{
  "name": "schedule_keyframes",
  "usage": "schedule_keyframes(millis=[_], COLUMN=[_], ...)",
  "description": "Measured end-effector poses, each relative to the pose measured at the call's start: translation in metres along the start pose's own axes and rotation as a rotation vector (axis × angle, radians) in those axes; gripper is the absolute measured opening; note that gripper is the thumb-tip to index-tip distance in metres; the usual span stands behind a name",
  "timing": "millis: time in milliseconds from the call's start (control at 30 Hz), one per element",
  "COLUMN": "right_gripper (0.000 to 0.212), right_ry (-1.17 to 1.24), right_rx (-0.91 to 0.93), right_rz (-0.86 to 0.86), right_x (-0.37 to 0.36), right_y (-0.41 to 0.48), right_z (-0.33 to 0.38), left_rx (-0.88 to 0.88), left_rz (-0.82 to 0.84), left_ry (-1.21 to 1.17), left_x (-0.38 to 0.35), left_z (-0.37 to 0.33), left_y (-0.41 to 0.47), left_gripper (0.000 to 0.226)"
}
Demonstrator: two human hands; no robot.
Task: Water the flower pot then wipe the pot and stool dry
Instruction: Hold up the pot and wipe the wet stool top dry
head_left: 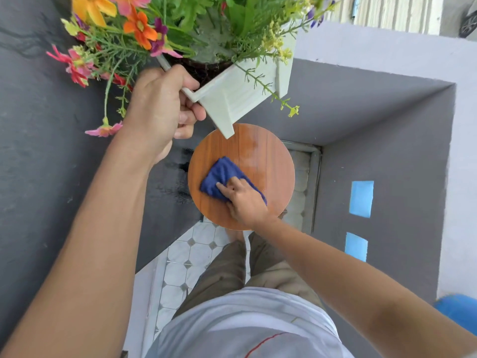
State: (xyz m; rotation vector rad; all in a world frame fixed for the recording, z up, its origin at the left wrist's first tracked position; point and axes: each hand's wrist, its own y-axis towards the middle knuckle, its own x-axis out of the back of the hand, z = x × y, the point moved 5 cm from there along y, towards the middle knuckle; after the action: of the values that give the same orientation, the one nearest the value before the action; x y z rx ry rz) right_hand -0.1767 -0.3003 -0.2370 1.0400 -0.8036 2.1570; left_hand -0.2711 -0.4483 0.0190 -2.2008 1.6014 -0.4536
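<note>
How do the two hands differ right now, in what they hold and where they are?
The left hand is raised, gripping the white flower pot by its edge, clear of the stool; the right hand is low, pressed flat on the stool top. The left hand's fingers curl around the rim; the right hand's fingers spread over the blue cloth. Both are bare and occupied.

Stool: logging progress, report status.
Left grip holds pot aloft. Right grip presses cloth on stool. Damp patch remains. Nothing blocking.
</note>
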Motion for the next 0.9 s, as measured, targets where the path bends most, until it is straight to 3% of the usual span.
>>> schedule_keyframes(millis=[67, 133, 333, 433, 567, 767, 900], right_gripper=[0.046, 0.045, 0.047, 0.038, 0.034, 0.041, 0.043], right_ry=[-0.019, -0.007, 0.081, 0.123, 0.126, 0.083, 0.141], right_rx=[0.204, 0.202, -0.392, -0.509, -0.461, -0.036, -0.076], right_rz=[0.152, 0.127, -0.307, -0.370, -0.306, -0.037, -0.037], right_x=[-0.021, -0.022, 0.055, 0.079, 0.063, 0.003, -0.013], right_y=[-0.025, -0.043, -0.001, 0.046, 0.092, 0.068, -0.002], right_z=[0.018, 0.008, -0.084, -0.087, -0.045, 0.041, 0.021], left_rx=[0.000, -0.001, -0.009, -0.010, 0.000, 0.014, 0.012], left_rz=[-0.010, -0.015, -0.028, -0.040, -0.064, -0.099, -0.077], left_ry=[0.000, 0.001, 0.018, 0.021, 0.041, 0.033, 0.068], left_x=[0.001, 0.001, 0.003, 0.004, -0.002, -0.006, -0.002], left_z=[-0.001, -0.004, -0.003, -0.002, 0.001, 0.012, 0.025], left_y=[0.001, 0.001, 0.000, -0.002, -0.007, -0.012, -0.018], left_gripper=[0.029, 0.028, 0.026, 0.026, 0.031, 0.026, 0.026])
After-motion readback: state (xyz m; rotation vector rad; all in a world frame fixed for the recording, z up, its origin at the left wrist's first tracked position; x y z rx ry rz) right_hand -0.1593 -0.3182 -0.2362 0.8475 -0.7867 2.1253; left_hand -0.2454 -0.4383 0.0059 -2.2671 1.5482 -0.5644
